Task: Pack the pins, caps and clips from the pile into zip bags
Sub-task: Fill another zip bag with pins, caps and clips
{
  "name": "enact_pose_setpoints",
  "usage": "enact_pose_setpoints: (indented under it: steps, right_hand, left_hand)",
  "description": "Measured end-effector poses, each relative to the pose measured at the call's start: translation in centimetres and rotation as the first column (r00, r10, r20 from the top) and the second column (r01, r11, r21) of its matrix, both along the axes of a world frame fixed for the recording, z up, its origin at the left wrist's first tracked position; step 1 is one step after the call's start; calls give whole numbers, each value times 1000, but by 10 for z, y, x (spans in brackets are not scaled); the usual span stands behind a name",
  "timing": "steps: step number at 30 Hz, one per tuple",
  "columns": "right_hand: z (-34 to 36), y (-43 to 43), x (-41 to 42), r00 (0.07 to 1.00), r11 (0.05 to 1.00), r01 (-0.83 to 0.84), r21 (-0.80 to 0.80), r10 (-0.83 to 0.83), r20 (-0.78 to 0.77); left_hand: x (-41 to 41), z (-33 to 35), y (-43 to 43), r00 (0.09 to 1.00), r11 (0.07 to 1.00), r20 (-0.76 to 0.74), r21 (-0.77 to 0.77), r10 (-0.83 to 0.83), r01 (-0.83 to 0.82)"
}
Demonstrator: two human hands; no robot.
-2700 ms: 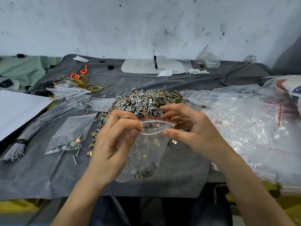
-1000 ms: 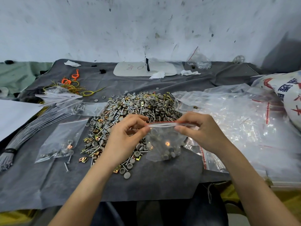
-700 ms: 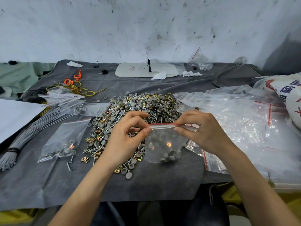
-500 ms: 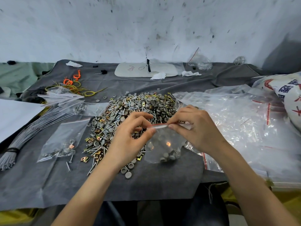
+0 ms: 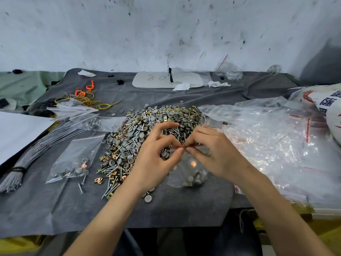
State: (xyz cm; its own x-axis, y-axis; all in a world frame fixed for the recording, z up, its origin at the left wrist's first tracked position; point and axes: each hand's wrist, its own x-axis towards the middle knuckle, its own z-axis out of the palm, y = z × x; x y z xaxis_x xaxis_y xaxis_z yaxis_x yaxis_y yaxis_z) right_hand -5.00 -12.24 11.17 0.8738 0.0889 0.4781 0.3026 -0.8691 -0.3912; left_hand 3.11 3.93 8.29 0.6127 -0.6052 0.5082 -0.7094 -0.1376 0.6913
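One small clear zip bag (image 5: 186, 174) hangs between two hands. Its bottom sags onto the grey cloth (image 5: 55, 209), with a clump of grey caps (image 5: 193, 179) and one copper-coloured piece (image 5: 193, 164) inside. Both hands pinch its red-striped top edge: the left hand (image 5: 155, 161) has thumb and forefinger pressed together on the strip, and the right hand (image 5: 214, 154) does likewise. The two sets of fingertips almost meet above the bag's middle, so the bag lies below and between the palms, partly hidden by them. Just behind the hands spreads one pile (image 5: 147, 126) of mixed pins, grey caps and brass clips, too many to count; the left hand covers part of it. A single loose cap (image 5: 148, 199) lies by the left wrist. To the left are one packed bag (image 5: 73, 159) flat on the cloth, two stray pins (image 5: 80, 188) beside it, and one bundle of grey wires (image 5: 33, 150) tied with a black band. To the right, a heap of empty bags (image 5: 273, 145) reaches the pile's edge, with a printed sack (image 5: 328, 108) beyond. Far back rest one white board (image 5: 166, 80) and a tangle of orange and yellow ties (image 5: 84, 95).
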Motion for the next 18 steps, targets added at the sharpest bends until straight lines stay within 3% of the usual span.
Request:
enact_pose_setpoints:
  steps: [11,18]
  right_hand:
    - [2,-9,-1,1000,1000,-26,8,26,-5]
    - [-2,-10,-2,1000,999,-23,-25,24,11]
  left_hand:
    - [4,4,2,990,990,41,-46,-134,136]
    - [6,3,-3,980,979,36,55,-197,194]
